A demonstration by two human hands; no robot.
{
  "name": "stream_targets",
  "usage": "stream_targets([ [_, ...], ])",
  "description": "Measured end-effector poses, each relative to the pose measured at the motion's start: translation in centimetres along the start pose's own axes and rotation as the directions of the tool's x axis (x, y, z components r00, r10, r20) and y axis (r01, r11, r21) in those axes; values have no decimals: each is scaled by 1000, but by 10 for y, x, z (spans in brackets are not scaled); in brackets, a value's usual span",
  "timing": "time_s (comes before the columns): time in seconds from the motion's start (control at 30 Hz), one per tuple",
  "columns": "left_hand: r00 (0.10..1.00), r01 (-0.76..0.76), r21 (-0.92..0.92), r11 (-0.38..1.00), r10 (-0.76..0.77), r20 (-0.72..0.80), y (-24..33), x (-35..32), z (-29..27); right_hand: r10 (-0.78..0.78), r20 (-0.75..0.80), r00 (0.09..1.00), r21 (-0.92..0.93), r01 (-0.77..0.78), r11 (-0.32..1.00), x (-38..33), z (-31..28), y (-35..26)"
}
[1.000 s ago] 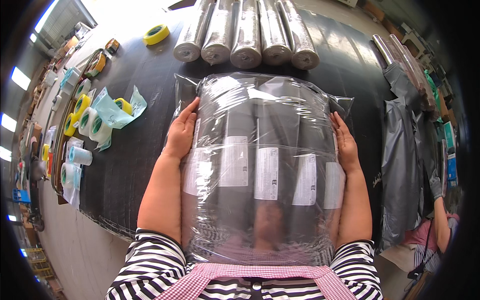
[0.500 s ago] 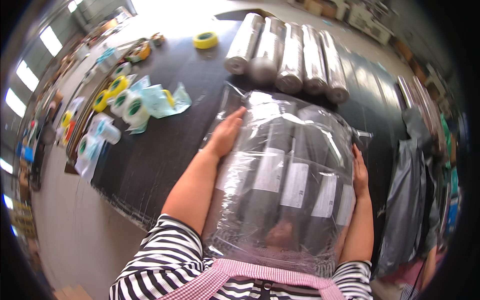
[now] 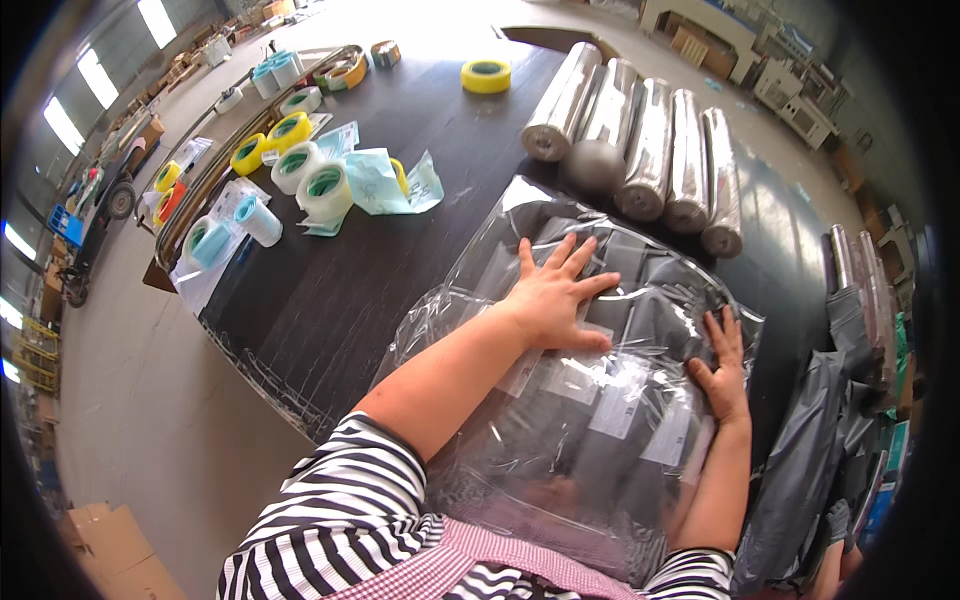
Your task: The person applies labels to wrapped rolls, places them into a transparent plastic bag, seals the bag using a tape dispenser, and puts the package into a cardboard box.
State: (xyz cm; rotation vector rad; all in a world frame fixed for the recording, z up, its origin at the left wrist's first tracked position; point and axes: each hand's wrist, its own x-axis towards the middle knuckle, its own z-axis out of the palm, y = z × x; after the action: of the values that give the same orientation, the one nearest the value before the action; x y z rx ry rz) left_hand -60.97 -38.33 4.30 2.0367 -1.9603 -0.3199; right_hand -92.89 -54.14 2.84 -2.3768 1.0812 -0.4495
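under the spread left hand [image 3: 552, 302], bagged rolls [image 3: 570, 440] extend toward six o'clock. from the splayed right hand [image 3: 725, 375], they lie toward nine.

Colour and Pattern Specification

The film bag [image 3: 540, 445] is colourless with white glare; rolls [image 3: 655, 330] inside it are dark grey with white labels [image 3: 665, 440]. The sleeves [image 3: 350, 490] carry black-and-white stripes; the apron [image 3: 500, 550] is pink-and-white check. The tabletop [image 3: 300, 330] is black with pale scratches. The far foil rolls [image 3: 645, 150] are silver. The far tape roll [image 3: 486, 86] is yellow with a green core. At left, the crumpled sheet [image 3: 378, 183] is pale blue. At right, the draped sheet [image 3: 790, 470] is grey. The near-left cardboard [image 3: 115, 545] is brown.
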Motion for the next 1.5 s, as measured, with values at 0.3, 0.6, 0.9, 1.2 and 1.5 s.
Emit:
stream_targets([
  [0.3,999,25,-138,990,-19,45,-8,-1,2,-12,0,1000,-17,12,1000,-1,2,-8],
  [0.6,999,-19,-226,974,29,40,-14,1,-2,-16,-7,1000,-8,16,1000,-2,1,-4],
  [0.9,999,-23,-186,982,27,21,-18,3,8,52,39,998,3,-53,999,-3,-3,-1],
  [1.2,998,-65,-122,990,62,-29,-20,-9,8,-195,-100,976,-89,187,978,-4,13,30],
  [1.5,995,-89,-1,996,89,43,6,-30,-44,-195,-40,980,-270,177,946,6,-32,-1],
])
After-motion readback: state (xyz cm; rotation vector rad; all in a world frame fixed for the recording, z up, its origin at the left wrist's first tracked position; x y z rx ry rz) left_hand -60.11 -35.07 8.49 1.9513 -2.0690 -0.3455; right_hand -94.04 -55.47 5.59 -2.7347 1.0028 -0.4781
